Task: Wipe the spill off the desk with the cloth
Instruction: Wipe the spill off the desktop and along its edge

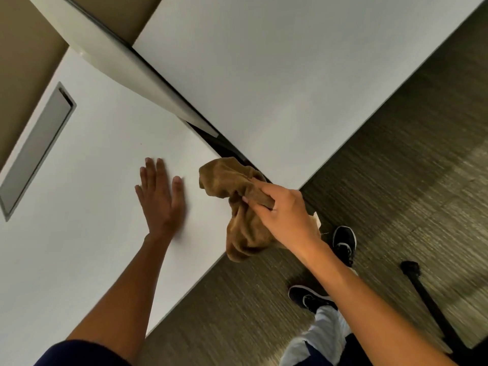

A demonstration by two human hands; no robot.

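Observation:
A crumpled brown cloth (232, 186) hangs over the near right corner of the white desk (87, 159). My right hand (285, 210) is shut on the cloth, holding it bunched just above the desk's edge, with the lower part dangling past the edge. My left hand (161, 196) lies flat on the desk with fingers spread, a little left of the cloth and holding nothing. No spill is visible on the white surface.
A grey cable hatch (37, 149) is set into the desk at the left. A white divider panel (126, 64) and a second white desk (277, 75) lie beyond. Right of the edge are carpet, my black shoes (343, 241) and a black chair leg (427, 299).

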